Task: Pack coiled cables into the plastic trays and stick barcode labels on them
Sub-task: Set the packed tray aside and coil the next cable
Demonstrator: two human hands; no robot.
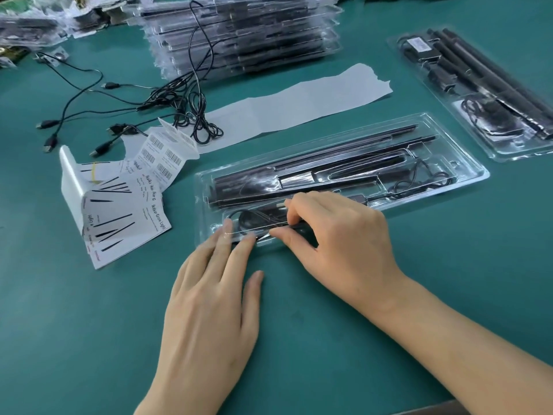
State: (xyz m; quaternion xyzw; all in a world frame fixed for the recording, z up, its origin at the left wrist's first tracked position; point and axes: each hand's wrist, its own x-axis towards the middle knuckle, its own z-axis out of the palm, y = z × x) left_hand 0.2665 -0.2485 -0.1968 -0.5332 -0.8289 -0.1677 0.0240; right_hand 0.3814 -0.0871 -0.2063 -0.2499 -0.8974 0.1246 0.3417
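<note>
While the left hand (pixel 215 295) lies on the green worktop (pixel 89 339) with its fingers straight and their tips pressing on the near left end of the clear plastic tray (pixel 466 166), the right hand (pixel 338 244) works just beside it. Its fingers are curled and its thumb meets them in a pinch on the coiled cable (pixel 254 218). That cable sits as a black loop in the small compartment at the tray's near left corner; how much of it the right hand holds is hidden by the fingers. Long black bars (pixel 329 163) fill the tray's lengthwise slots, and a second thin cable (pixel 419 178) lies loosely at its right end. Left of the tray, a folded sheet of barcode labels (pixel 167 154) stands partly upright, touching printed label sheets (pixel 119 211) with black stripes and lettering. A long strip of white backing paper (pixel 299 103) runs behind the tray toward the far right. Loose black USB cables (pixel 167 98) sprawl on the worktop at far left, one strand rising over a stack of filled trays (pixel 254 40) at the back. Well apart to the right lies another filled tray (pixel 505 149), angled, with black tubes and a coil inside
</note>
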